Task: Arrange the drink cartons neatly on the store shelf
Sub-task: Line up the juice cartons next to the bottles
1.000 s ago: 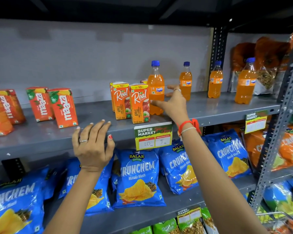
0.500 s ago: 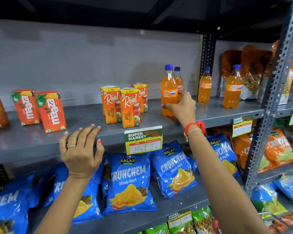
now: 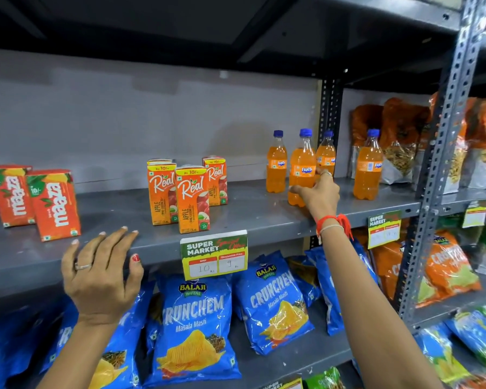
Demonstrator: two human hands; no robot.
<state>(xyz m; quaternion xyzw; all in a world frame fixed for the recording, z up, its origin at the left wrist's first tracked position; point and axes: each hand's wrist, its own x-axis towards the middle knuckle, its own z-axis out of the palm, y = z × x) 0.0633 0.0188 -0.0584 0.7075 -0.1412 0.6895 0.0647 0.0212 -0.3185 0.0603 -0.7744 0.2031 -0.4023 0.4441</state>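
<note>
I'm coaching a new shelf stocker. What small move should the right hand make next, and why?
Probably let go of the bottle and reach left to the juice cartons. The right hand is wrapped round the bottle's lower part, which appears to stand on the shelf among three others, while the cartons stand staggered, one set back. The left hand rests on the shelf edge.

Brightness: you have even, bright indoor light on the shelf (image 3: 250, 220) front; colours read clearly.
Source: light reaches you from in front and above; the underside of the upper shelf (image 3: 180, 21) stays dark.
Shadows: soft shadows fall behind the bottles (image 3: 302, 167) and cartons (image 3: 192, 199) on the back wall (image 3: 124, 122).
Glare: small highlights on the snack bags (image 3: 194, 327).
Distortion: the upright post (image 3: 443, 153) leans and bows at your right edge.
Blur: edges are slightly soft.
</note>
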